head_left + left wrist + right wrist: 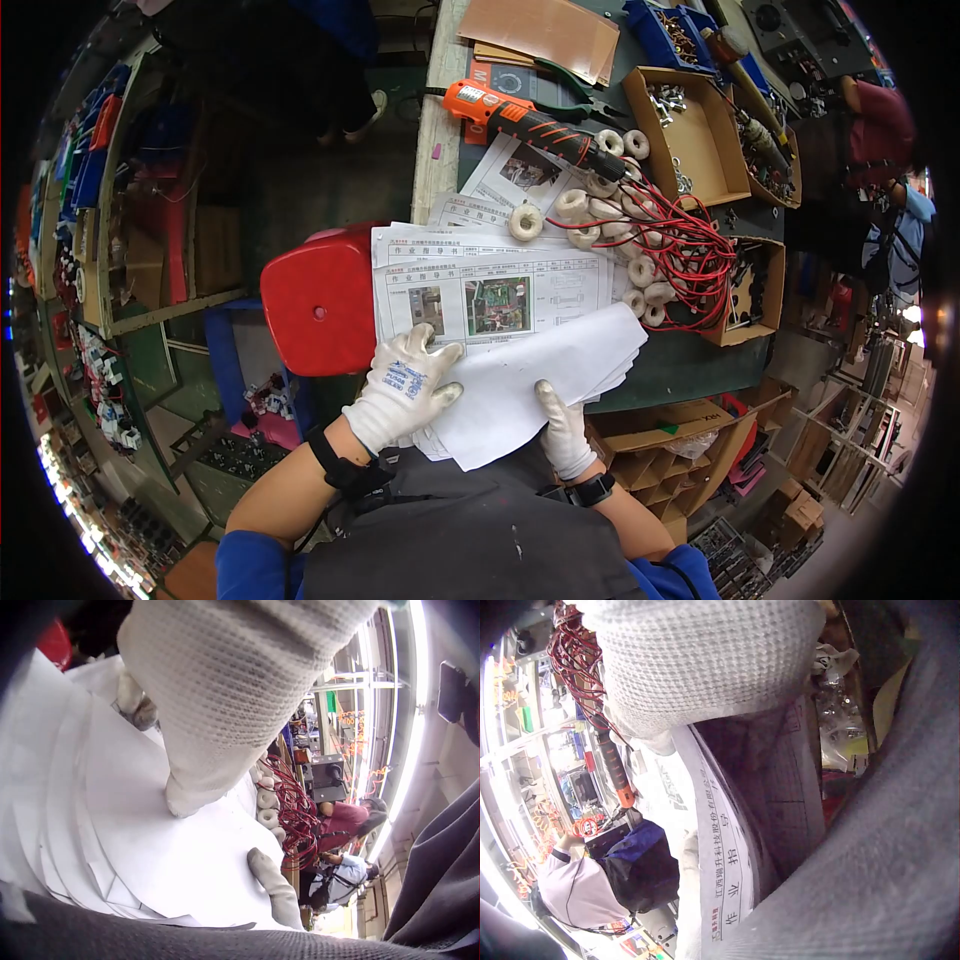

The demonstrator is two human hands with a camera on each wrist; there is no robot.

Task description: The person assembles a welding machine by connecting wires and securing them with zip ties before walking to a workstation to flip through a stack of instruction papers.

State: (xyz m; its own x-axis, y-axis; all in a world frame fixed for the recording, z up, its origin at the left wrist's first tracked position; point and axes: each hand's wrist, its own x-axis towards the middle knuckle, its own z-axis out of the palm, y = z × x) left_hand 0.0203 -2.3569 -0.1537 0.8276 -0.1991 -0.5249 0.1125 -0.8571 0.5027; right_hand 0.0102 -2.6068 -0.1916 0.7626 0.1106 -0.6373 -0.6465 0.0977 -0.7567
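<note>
A white-gloved left hand is at the left side of a stack of white sheets, fingers bent over printed pages and thumb on the blank top sheet. In the left wrist view its thumb presses that sheet, with fingertips past the edge. Along the near right edge, the gloved right hand grips the stack, thumb on top and its other fingers hidden underneath. The sheets bend toward the person's body; printed text shows on their inner side in the right wrist view. Printed instruction pages lie beyond.
A red stool stands left of the table. White rings and red wires lie beyond the pages, near an orange-black electric screwdriver and pliers. Cardboard boxes of small parts line the right side.
</note>
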